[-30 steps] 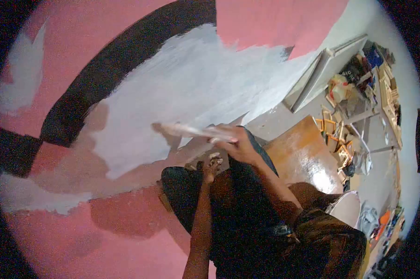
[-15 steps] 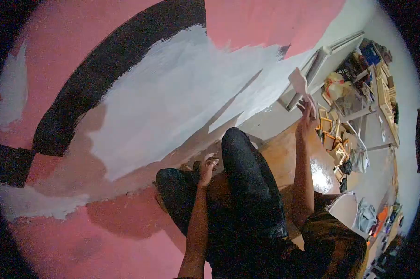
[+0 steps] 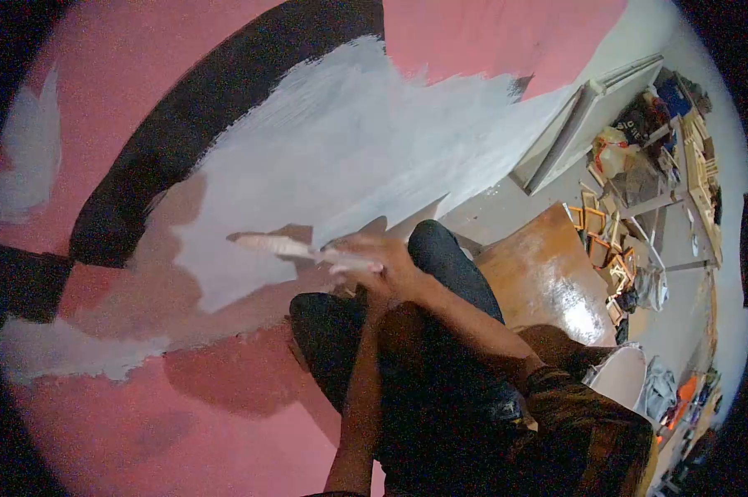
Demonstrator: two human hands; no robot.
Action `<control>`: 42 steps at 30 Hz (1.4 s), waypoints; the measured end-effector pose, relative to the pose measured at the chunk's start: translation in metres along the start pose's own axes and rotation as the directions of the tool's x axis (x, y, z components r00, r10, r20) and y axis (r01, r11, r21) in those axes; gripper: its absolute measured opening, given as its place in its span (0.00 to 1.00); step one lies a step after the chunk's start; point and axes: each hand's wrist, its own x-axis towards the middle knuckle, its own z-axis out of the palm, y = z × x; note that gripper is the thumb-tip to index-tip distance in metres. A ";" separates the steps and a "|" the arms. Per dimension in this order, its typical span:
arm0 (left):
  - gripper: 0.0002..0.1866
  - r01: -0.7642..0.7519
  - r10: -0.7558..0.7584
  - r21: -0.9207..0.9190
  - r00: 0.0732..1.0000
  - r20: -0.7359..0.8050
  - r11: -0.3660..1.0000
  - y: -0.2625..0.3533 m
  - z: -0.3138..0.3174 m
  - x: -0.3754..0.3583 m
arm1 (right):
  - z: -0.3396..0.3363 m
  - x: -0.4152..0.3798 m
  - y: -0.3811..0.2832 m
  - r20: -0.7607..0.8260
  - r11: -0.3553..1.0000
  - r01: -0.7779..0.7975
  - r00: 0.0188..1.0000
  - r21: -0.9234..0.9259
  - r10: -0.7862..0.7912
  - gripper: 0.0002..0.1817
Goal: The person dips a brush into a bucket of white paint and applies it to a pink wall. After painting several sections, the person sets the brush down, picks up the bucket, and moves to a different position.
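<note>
A broad, pale paintbrush [image 3: 273, 244] is gripped in my right hand [image 3: 400, 263], its head pointing left across the painted wall [image 3: 324, 166]. Motion blurs both brush and fingers. My left hand [image 3: 375, 288] meets the right one at the handle end, above my knees, and its fingers are partly hidden. The wall carries pink areas, a black curved band [image 3: 158, 132] and a large whitish brushed patch with streaky edges. Shadows of my body and the brush fall on the whitish paint.
A shiny brown board [image 3: 539, 273] lies on the floor to my right. Beyond it are several small wooden frames [image 3: 593, 219], bags [image 3: 612, 153] and a wooden table [image 3: 697, 190]. Framed panels [image 3: 573, 124] lean by the wall. A white bucket [image 3: 621, 377] stands beside my right arm.
My right hand has swung the brush from the upper right down and left to my left hand. The brush now points left, and my view has shifted slightly.
</note>
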 end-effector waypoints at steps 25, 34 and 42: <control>0.15 -0.312 0.290 0.276 0.950 0.118 0.909 0.019 0.010 -0.003 | 0.006 0.004 -0.013 -0.022 0.998 0.000 1.000 -0.062 -0.002 0.11; 0.17 -0.187 0.235 0.473 0.971 -0.045 0.861 0.034 0.035 -0.017 | -0.081 -0.033 0.065 -0.497 0.999 -0.043 0.867 -0.018 0.028 0.10; 0.20 -0.036 0.127 0.614 0.986 -0.106 0.789 0.045 0.062 -0.019 | -0.116 -0.075 0.036 -0.557 0.928 -0.322 0.813 -0.186 0.171 0.13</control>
